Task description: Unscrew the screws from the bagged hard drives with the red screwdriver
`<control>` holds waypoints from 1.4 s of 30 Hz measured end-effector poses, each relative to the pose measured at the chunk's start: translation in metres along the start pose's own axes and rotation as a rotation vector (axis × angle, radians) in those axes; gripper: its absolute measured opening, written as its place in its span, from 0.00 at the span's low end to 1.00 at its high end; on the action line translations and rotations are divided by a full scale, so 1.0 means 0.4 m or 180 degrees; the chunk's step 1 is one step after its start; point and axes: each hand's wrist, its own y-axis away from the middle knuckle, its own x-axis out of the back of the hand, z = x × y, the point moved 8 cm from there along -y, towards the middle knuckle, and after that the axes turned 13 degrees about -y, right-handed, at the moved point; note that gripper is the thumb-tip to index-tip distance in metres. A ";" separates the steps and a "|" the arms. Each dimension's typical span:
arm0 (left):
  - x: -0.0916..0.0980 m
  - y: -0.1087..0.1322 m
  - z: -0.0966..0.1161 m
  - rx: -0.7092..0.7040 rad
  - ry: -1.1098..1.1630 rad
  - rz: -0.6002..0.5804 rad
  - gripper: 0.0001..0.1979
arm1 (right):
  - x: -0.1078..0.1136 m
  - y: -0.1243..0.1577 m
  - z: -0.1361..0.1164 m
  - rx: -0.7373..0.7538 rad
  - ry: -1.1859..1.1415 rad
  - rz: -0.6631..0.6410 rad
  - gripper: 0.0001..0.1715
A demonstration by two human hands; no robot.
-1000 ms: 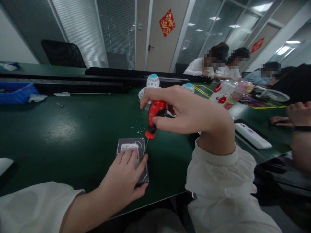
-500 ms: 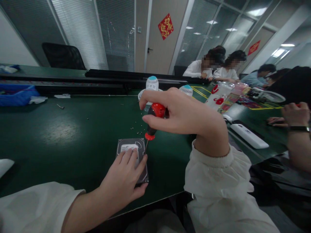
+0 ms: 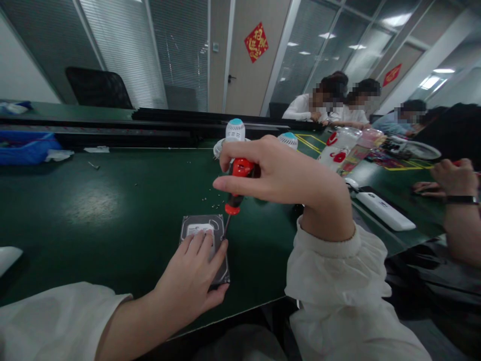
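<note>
A hard drive with a white label lies flat on the green table. My left hand rests over it, fingers spread across the label and thumb at the near right edge, holding it down. Above and to the right, my right hand grips the handle of a red and black screwdriver. The screwdriver stands slightly tilted, its tip at the drive's right edge beside my left index finger. The screw under the tip is too small to make out. Several tiny screws lie scattered just beyond the drive.
Two white devices with blue tops stand beyond my right hand. A blue bin is at the far left. On the right are a white power strip, plastic bottles and another person's hand. Other people sit farther back.
My right thumb has slid left across the screwdriver handle, and the handle appears turned a little. My left hand and the hard drive have stayed in place.
</note>
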 end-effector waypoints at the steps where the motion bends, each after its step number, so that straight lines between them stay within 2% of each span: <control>1: 0.000 0.001 0.000 0.0001 -0.0006 0.0005 0.37 | 0.003 -0.001 0.004 -0.0045 0.0054 0.0058 0.20; 4: -0.001 0.000 0.001 -0.0002 -0.0021 0.0007 0.37 | 0.002 -0.002 0.008 -0.0052 0.0125 0.0049 0.12; 7: -0.003 -0.003 0.002 -0.0009 -0.0017 -0.0016 0.37 | -0.003 -0.002 0.004 0.0029 0.0072 -0.0003 0.15; 10: -0.003 -0.004 0.002 0.0005 -0.0021 -0.0033 0.37 | 0.004 -0.003 0.011 -0.0110 0.0155 0.0103 0.20; 13: -0.001 -0.003 0.001 0.0004 -0.0033 -0.0018 0.37 | 0.004 -0.002 0.014 -0.0163 0.0176 0.0058 0.14; 16: 0.001 -0.001 0.001 -0.0011 -0.0007 -0.0001 0.37 | -0.001 -0.002 0.008 -0.0003 0.0005 -0.0033 0.16; 20: 0.003 -0.002 0.002 -0.0026 -0.0017 -0.0039 0.37 | 0.006 -0.005 0.023 -0.0113 0.0017 0.0114 0.21; 23: 0.003 -0.004 0.003 -0.0026 -0.0044 -0.0051 0.37 | 0.003 -0.005 0.024 -0.0067 0.0007 0.0038 0.14; 26: 0.003 -0.004 0.004 -0.0016 -0.0064 -0.0033 0.37 | -0.001 -0.004 0.016 0.0042 -0.0073 -0.0039 0.16; 30: 0.000 -0.001 0.004 -0.0023 -0.0101 -0.0015 0.37 | 0.007 -0.005 0.027 -0.0143 0.0063 0.0089 0.19; 32: 0.000 0.000 0.004 -0.0025 -0.0096 -0.0005 0.37 | 0.005 -0.005 0.028 -0.0156 0.0092 0.0045 0.15; 36: 0.002 -0.002 0.003 -0.0016 -0.0056 -0.0022 0.37 | 0.003 -0.003 0.026 -0.0153 0.0076 -0.0028 0.16; 39: 0.003 -0.004 0.003 -0.0020 -0.0085 -0.0024 0.37 | 0.015 0.000 0.036 -0.0383 0.0262 0.0114 0.21; 42: 0.003 -0.004 0.003 -0.0027 -0.0135 0.0001 0.37 | 0.011 0.003 0.035 -0.0408 0.0252 0.0012 0.16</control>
